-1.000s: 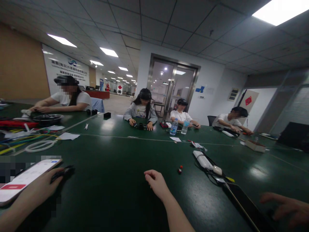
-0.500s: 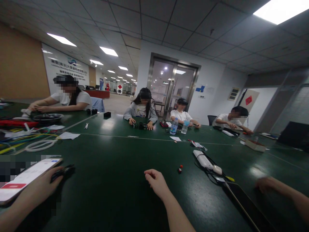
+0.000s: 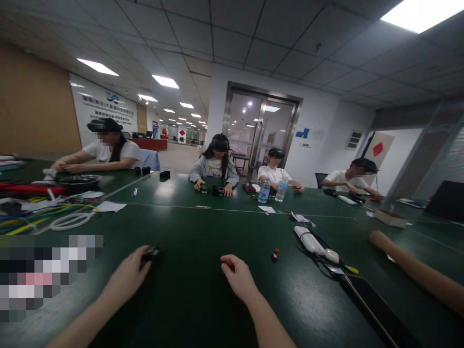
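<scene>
My left hand [image 3: 125, 278] is closed around a small dark object [image 3: 152, 254] with a shiny top, held at its fingertips low over the green table [image 3: 195, 232]. I cannot make out its kind. My right hand [image 3: 239, 276] lies on its side on the table, with fingers loosely curled and nothing visible in them. To the right of that hand is a small red and dark piece [image 3: 275, 254].
A white power strip [image 3: 308, 240] with cables and a dark tablet-like slab [image 3: 377, 304] lie at the right. Another person's arm [image 3: 416, 263] reaches in there. Wires and a white cable coil [image 3: 70, 221] are on the left. Water bottles [image 3: 264, 191] and several seated people are across the table.
My left hand has moved right and forward, carrying the dark object away from the phone. My right hand stays nearly still. The other person's arm at right reaches farther forward.
</scene>
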Available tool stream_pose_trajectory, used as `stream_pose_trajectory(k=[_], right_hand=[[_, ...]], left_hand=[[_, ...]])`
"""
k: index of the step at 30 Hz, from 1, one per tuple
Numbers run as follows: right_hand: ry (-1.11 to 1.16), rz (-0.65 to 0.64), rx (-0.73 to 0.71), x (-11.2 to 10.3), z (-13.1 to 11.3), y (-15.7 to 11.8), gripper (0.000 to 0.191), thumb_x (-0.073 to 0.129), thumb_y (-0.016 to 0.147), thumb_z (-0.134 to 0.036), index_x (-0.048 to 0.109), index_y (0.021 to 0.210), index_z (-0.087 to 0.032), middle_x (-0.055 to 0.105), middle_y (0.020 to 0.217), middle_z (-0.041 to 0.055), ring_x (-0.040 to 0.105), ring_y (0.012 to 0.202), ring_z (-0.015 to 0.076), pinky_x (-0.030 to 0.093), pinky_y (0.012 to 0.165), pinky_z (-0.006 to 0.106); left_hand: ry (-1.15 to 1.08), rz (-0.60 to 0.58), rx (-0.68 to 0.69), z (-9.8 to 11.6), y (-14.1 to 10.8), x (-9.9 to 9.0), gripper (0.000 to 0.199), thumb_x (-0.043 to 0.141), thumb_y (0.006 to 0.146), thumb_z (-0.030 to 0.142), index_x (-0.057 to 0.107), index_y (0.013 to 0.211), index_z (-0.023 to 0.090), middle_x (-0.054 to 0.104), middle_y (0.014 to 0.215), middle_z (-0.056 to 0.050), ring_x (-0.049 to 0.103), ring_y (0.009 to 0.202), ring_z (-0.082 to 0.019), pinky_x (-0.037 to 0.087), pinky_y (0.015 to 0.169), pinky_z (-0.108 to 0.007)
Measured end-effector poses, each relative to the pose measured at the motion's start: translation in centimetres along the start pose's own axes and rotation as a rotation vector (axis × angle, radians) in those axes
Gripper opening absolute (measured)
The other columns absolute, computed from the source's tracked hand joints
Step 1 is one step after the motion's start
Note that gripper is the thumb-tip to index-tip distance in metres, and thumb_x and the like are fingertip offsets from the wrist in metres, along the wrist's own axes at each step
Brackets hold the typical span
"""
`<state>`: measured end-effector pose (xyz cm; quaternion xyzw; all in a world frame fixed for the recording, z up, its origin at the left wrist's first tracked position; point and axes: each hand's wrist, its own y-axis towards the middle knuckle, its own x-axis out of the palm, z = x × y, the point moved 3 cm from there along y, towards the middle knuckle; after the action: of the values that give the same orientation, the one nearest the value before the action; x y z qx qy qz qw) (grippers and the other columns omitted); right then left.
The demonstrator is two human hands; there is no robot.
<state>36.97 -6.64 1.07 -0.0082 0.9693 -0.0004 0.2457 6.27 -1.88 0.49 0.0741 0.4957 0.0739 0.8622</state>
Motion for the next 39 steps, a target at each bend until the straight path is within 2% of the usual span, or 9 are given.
stream_pose_trajectory(k=[3,5,7,17,20,24,27,32,39], right_hand=[[-0.117,-0.059,-0.145,0.9,-1.7,-1.0,0.040,0.061,0.072,-0.032,0.054,0.112,-0.030,0.055,0.101,-0.0002,0.054,0.085,0.0164,0.044,0.072,0.028],[-0.186,-0.165,-0.277,1.7,-2.8,-1.6,0.050,0.073,0.060,-0.031,0.057,0.107,-0.031,0.053,0.103,-0.0010,0.052,0.090,0.0172,0.042,0.078,0.028],[-0.256,-0.258,-0.339,2.5,-3.3,-2.0,0.043,0.074,0.059,-0.031,0.062,0.100,-0.030,0.054,0.101,-0.0005,0.051,0.095,0.0181,0.041,0.081,0.028],[-0.284,-0.199,-0.356,3.5,-3.2,-2.2,0.025,0.061,0.070,-0.019,0.062,0.094,-0.028,0.054,0.099,-0.0002,0.051,0.093,0.0182,0.040,0.079,0.029],[-0.054,-0.022,-0.314,2.5,-2.9,-1.5,0.019,0.057,0.073,-0.023,0.059,0.092,-0.025,0.056,0.092,0.0001,0.053,0.082,0.0165,0.042,0.072,0.028],[0.368,0.505,-0.189,-0.9,-0.9,0.0,0.025,0.050,0.079,-0.037,0.051,0.099,-0.021,0.056,0.092,0.0039,0.055,0.081,0.0175,0.044,0.066,0.028],[0.516,0.653,-0.064,-2.4,1.1,0.8,0.032,0.053,0.076,-0.042,0.050,0.101,-0.023,0.055,0.090,0.0036,0.055,0.077,0.0178,0.044,0.059,0.028],[0.569,0.665,0.013,-2.4,2.4,1.3,0.035,0.058,0.072,-0.044,0.054,0.099,-0.024,0.057,0.088,0.0030,0.055,0.073,0.0173,0.044,0.055,0.027],[0.593,0.588,0.005,-1.9,1.1,0.8,0.035,0.057,0.073,-0.046,0.056,0.097,-0.021,0.056,0.077,0.0011,0.051,0.061,0.0137,0.042,0.051,0.025]], left_hand=[[-0.249,-0.250,0.225,5.6,-2.9,3.8,0.053,0.044,0.074,0.032,0.038,0.124,0.017,0.058,0.117,-0.007,0.053,0.109,-0.021,0.039,0.097,-0.035],[-0.354,-0.349,0.293,7.2,-4.3,5.6,0.054,0.047,0.073,0.031,0.036,0.125,0.021,0.057,0.119,-0.005,0.051,0.112,-0.020,0.035,0.100,-0.035],[-0.396,-0.411,0.303,7.5,-5.0,6.5,0.056,0.048,0.072,0.030,0.034,0.126,0.022,0.056,0.121,-0.004,0.049,0.115,-0.020,0.032,0.103,-0.036],[-0.422,-0.476,0.317,7.3,-4.9,6.0,0.054,0.048,0.074,0.029,0.035,0.126,0.023,0.052,0.126,-0.004,0.044,0.119,-0.019,0.030,0.104,-0.036],[-0.396,-0.484,0.306,7.4,-5.0,5.8,0.054,0.048,0.075,0.029,0.035,0.127,0.023,0.052,0.127,-0.004,0.044,0.119,-0.019,0.030,0.104,-0.037],[-0.384,-0.479,0.309,7.0,-5.0,5.8,0.055,0.049,0.075,0.032,0.035,0.128,0.023,0.050,0.128,-0.004,0.044,0.120,-0.020,0.029,0.104,-0.038],[-0.376,-0.471,0.313,6.5,-4.9,6.1,0.053,0.049,0.076,0.034,0.039,0.126,0.023,0.050,0.128,-0.004,0.044,0.119,-0.021,0.031,0.103,-0.039],[-0.346,-0.484,0.343,6.7,-5.1,5.6,0.048,0.047,0.078,0.036,0.043,0.124,0.025,0.050,0.127,-0.002,0.045,0.117,-0.021,0.033,0.102,-0.037],[-0.356,-0.481,0.393,8.0,-5.5,4.2,0.037,0.046,0.078,0.031,0.049,0.115,0.027,0.053,0.120,-0.001,0.050,0.110,-0.019,0.038,0.096,-0.034]])
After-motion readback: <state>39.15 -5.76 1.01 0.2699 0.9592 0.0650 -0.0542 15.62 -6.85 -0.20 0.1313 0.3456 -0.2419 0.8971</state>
